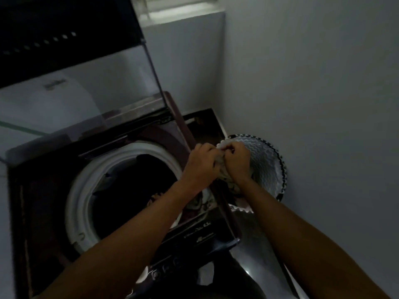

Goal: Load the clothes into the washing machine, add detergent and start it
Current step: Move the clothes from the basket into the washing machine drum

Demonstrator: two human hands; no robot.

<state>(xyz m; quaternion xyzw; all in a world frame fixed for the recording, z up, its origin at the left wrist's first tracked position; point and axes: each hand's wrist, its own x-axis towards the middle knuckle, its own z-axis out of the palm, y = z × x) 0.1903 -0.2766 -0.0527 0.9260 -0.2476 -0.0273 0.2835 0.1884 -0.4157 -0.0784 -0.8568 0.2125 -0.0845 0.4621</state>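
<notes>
Both hands meet at the right edge of the top-loading washing machine (43, 201), whose glass lid (90, 87) stands raised behind the drum opening (129, 190). The left hand (201, 162) and the right hand (236, 160) each have fingers curled into a pale patterned garment (220, 160), bunched between them, with its lower part hanging over the machine's rim. Just right of the machine, against the wall (313, 83), stands a laundry basket (269, 169) with a zigzag lining. Dark clothes (133, 180) lie inside the drum. The control panel (194, 240) sits along the machine's near edge.
</notes>
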